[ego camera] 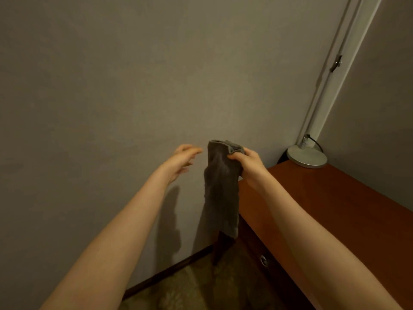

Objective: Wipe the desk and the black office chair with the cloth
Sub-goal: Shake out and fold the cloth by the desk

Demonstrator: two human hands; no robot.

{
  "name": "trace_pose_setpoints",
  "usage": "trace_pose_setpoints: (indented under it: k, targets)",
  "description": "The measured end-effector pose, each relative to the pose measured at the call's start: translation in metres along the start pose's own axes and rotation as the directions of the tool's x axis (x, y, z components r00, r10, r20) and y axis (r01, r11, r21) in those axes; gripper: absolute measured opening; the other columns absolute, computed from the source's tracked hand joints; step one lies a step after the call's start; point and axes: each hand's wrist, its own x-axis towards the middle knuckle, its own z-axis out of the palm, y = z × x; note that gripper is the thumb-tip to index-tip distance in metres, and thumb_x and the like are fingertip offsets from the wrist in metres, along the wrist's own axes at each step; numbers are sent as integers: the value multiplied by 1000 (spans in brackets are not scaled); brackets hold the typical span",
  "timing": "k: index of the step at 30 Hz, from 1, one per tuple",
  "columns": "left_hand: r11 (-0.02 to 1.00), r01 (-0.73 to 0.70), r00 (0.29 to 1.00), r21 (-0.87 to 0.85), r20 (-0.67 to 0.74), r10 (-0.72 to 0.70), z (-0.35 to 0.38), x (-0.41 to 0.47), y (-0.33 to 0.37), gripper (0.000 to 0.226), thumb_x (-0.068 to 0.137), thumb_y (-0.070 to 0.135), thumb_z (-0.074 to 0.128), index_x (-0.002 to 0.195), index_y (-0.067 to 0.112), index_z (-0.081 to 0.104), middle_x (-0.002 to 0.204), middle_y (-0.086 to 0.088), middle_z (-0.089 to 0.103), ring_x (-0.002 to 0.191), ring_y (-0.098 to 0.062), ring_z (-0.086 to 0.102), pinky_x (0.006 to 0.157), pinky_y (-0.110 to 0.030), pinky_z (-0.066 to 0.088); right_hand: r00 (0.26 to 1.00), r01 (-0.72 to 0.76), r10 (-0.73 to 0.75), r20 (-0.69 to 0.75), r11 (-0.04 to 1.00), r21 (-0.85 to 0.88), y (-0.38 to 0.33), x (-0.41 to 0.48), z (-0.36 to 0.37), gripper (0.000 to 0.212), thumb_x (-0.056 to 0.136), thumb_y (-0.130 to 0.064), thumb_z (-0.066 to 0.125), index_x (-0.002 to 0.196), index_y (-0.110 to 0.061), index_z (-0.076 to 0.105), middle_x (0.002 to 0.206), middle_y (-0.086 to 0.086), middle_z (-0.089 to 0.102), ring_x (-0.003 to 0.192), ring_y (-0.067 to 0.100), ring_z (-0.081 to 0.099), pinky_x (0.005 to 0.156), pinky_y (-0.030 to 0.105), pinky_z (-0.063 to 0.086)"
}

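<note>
A grey-brown cloth [220, 189] hangs straight down in the air, in front of the wall. My right hand [248, 165] pinches its top corner between thumb and fingers. My left hand [182, 161] is raised just left of the cloth's top edge, fingers spread and slightly blurred, close to the cloth but holding nothing. The reddish-brown wooden desk [330, 198] runs along the right side, its left end just behind the cloth. The black office chair is not in view.
A silver lamp base [307, 156] with a black cable stands at the desk's far corner. A drawer with a round metal knob [263, 260] faces the floor space. Patterned carpet [201, 289] lies below, and a plain wall fills the left.
</note>
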Motion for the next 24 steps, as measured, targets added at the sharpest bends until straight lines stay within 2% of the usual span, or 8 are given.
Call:
trace_pose_setpoints:
  k: [2,4,8,13,16,18,21,24]
  targets:
    - [996,88,991,17,96,-89,-4,5,-20,66,85,52,57,140,23,35,131,-4,48,120,-24,47,97,-36,39,1000,-6,7,-12,995,98,-9,-2,-2,14,87,2,50,87,-6,61,80,8,61,74,20,59,60,25,50]
    - [987,155,969,-34,199,-145,5,4,-34,76,84,57,52,147,25,23,148,-8,33,139,-31,27,112,-45,22,999,-41,43,-5,987,155,-17,-4,-5,10,87,-4,48,88,-5,59,82,11,61,74,21,59,63,27,48]
    - [984,177,931,24,320,-175,30,-6,-54,74,85,57,47,146,21,25,151,-6,30,142,-27,21,116,-46,13,997,-73,66,35,954,291,-26,-13,-11,18,91,-12,43,89,-4,59,76,11,65,73,22,60,70,32,48]
    - [968,199,893,-152,435,-115,44,-22,-69,45,92,26,53,134,10,45,129,-2,52,123,-17,43,94,-29,30,998,-23,-13,61,830,557,-37,-26,-21,21,93,-10,40,86,-2,58,70,11,67,65,21,65,67,29,54]
    - [966,130,893,-224,450,-16,45,-25,-65,73,59,21,79,125,6,51,117,-5,59,118,-23,52,100,-31,39,997,-13,-32,64,800,600,-43,-33,-30,31,95,-12,39,77,-3,62,66,8,68,59,19,66,58,25,56]
    - [962,91,885,-257,464,40,45,-26,-56,87,44,20,78,125,4,50,115,-9,62,109,-25,58,94,-33,49,998,-2,-43,56,777,629,-47,-35,-38,44,95,-13,39,65,-3,70,64,8,68,56,19,67,55,23,55]
    - [976,31,837,-216,539,93,46,-31,-37,77,40,23,75,113,10,56,104,-5,65,97,-21,62,80,-30,55,1000,2,7,-11,786,618,-53,-36,-53,36,97,-14,40,72,-4,65,60,7,66,52,17,65,50,21,54]
    - [969,-24,814,-245,557,161,56,-35,-20,66,38,26,72,102,14,61,95,-4,69,89,-20,65,74,-28,57,979,-66,145,-144,890,451,-50,-29,-73,21,97,-15,42,81,-8,53,61,8,61,53,18,61,43,19,50]
